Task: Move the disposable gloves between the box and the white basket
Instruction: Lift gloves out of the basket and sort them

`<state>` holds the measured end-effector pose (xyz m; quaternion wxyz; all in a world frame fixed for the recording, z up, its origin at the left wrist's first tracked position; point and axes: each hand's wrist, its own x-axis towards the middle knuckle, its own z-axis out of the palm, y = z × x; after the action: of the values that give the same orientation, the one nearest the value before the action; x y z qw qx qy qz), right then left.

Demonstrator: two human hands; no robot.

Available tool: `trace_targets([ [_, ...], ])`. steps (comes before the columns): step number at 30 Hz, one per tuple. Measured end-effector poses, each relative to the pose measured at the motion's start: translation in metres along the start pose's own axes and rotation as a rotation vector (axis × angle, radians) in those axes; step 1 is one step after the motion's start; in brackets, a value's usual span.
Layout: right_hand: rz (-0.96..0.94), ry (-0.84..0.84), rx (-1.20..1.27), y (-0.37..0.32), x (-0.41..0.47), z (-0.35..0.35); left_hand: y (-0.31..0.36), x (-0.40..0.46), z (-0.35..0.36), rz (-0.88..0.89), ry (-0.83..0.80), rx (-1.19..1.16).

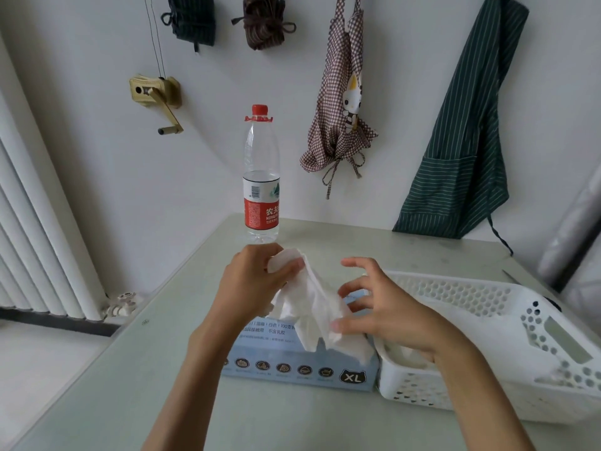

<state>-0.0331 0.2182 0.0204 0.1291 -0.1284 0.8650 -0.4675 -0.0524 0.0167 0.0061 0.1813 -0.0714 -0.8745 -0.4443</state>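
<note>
We count two hands above the table: one left hand [252, 281] and one right hand [387, 312]. There is one blue glove box [292, 369], marked XL, and one white basket [507, 336] just beside it. One bunch of white gloves [312, 307] rises from the box; how many gloves are in it we cannot tell. We find one water bottle [261, 177] with a red cap. On the wall hang two aprons, one checked [341, 118] and one green striped [461, 141], plus two dark tied bundles [192, 19], and one hand crank [159, 99].
</note>
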Motion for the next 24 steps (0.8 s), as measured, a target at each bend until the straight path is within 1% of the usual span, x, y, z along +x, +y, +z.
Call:
trace_targets([
  [2,0.003,0.094,-0.007,0.003,0.001,-0.007,-0.006,0.001,-0.004,-0.019,-0.004,-0.012],
  [3,0.012,0.115,0.027,0.004,0.000,-0.012,-0.008,0.001,-0.007,-0.020,-0.011,-0.004],
  [6,-0.007,0.120,0.152,0.011,-0.006,-0.028,-0.009,0.002,-0.012,0.002,-0.074,0.001],
  [8,-0.027,0.076,0.227,0.015,-0.011,-0.039,-0.007,0.000,-0.011,-0.003,-0.156,-0.047],
  [11,-0.059,-0.064,0.413,0.023,-0.015,-0.050,0.000,-0.001,-0.007,-0.032,-0.275,-0.177],
  [14,-0.036,-0.131,0.730,0.034,-0.009,-0.051,0.011,-0.001,0.002,-0.092,-0.296,-0.303],
  [16,0.023,-0.140,0.815,0.035,-0.005,-0.047,0.023,0.002,0.009,-0.113,-0.293,-0.296],
  [18,0.063,-0.147,0.760,0.034,-0.006,-0.046,0.031,0.006,0.015,-0.105,-0.271,-0.255],
  [20,0.065,-0.117,0.630,0.029,-0.012,-0.045,0.036,0.011,0.016,-0.098,-0.247,-0.213],
  [22,0.075,-0.006,0.522,0.027,-0.019,-0.050,0.042,0.015,0.015,-0.074,-0.244,-0.146],
  [24,0.085,0.126,0.496,0.025,-0.027,-0.059,0.053,0.016,0.012,-0.046,-0.250,-0.107],
])
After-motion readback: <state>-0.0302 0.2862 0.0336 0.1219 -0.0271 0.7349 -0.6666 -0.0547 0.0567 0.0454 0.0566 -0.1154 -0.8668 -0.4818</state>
